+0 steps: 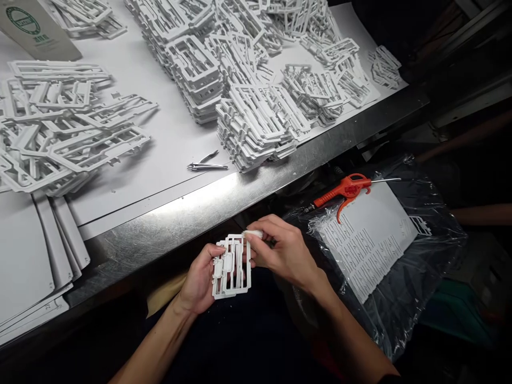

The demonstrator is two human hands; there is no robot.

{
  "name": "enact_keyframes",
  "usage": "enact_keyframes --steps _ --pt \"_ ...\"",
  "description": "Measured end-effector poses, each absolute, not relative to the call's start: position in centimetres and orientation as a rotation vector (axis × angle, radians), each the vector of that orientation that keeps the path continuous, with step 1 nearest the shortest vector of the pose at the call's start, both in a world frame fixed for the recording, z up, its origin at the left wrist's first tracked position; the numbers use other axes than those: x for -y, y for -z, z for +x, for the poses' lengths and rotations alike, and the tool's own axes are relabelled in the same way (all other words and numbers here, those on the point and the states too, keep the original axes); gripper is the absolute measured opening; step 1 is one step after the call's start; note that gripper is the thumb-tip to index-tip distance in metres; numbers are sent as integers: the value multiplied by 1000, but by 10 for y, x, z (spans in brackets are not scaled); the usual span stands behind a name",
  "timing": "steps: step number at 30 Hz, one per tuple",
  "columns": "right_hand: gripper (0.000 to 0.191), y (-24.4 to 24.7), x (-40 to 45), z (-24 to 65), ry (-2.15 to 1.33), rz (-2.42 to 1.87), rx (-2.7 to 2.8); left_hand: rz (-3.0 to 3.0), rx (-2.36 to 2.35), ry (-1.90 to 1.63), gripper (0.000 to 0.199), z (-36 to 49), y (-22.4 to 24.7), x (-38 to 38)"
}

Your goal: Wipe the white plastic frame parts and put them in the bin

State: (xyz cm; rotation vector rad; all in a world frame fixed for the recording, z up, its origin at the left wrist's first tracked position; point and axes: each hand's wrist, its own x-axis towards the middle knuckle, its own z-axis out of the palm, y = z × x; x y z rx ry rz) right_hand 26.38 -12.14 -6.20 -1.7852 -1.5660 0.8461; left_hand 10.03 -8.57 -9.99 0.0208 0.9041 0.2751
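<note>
My left hand grips a white plastic sprue frame from below, with its fingers curled around the frame's left side. My right hand is at the frame's upper right corner. Between its thumb and fingers it pinches a small white stick-shaped object, which touches the top of the frame. Part of that object is hidden by the fingers, so its exact kind is unclear. Both hands are held over a dark area below the table's metal edge.
Piles and stacks of white sprue frames cover a white-topped table behind a steel edge. Small nippers lie on it. To the right, an orange air blow gun rests on clear plastic sheeting beside a white sheet.
</note>
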Motion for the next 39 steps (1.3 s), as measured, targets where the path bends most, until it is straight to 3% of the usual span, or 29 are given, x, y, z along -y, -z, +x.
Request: enact_keyframes --steps 10,19,28,34,39 --pt "11 60 133 269 -821 -1804 1513 26 -889 -270 32 105 100 82" --pt "13 63 138 264 -897 -1782 1611 130 -993 -389 15 113 100 84" --pt "13 56 164 252 -1163 -1604 1524 126 -1032 -391 27 114 101 83" --pt "11 59 160 251 -961 -1689 1303 229 -991 -418 17 116 99 83" --pt "11 62 166 247 -1037 -1667 1348 184 -1009 -453 18 116 99 82"
